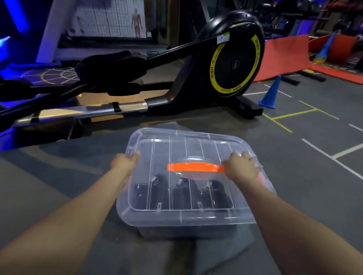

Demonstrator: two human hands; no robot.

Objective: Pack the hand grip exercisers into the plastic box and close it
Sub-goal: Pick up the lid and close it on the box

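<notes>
A clear plastic box sits on the grey gym floor in front of me. Its clear lid, with an orange handle across the middle, lies over the box's top. Through the lid I see several black hand grip exercisers lying side by side in the box. My left hand grips the lid's left edge. My right hand grips the lid's right edge, next to the handle's end. An orange clip shows partly behind my right wrist.
A black elliptical trainer with a yellow-ringed wheel stands just beyond the box, its rails reaching left. A blue cone stands to the right of it. Red mats lie farther back. White and yellow lines mark the floor.
</notes>
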